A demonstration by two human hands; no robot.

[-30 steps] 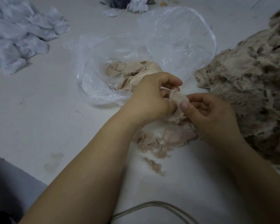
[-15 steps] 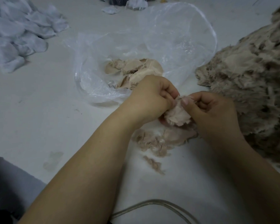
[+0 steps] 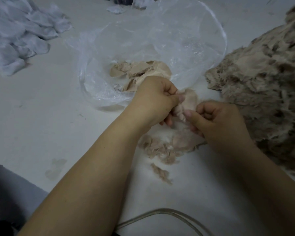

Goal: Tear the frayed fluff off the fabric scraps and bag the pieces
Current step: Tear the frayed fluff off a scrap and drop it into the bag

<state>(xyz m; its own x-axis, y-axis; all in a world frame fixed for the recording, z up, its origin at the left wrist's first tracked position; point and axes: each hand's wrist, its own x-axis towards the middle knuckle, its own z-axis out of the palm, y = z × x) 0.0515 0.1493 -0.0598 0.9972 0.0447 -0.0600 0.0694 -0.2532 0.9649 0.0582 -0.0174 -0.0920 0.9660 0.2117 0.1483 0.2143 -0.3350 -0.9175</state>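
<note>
Scrap (image 3: 189,101): now stretched out, left hand (image 3: 153,99) pinching top, right hand (image 3: 218,121) pinching frayed edge (tear underway).
Bag (image 3: 95,89): at 11 o'clock, gaping.

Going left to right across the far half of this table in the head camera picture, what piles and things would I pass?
Grey scrap pile → clear plastic bag holding beige pieces → big beige frayed pile.
</note>
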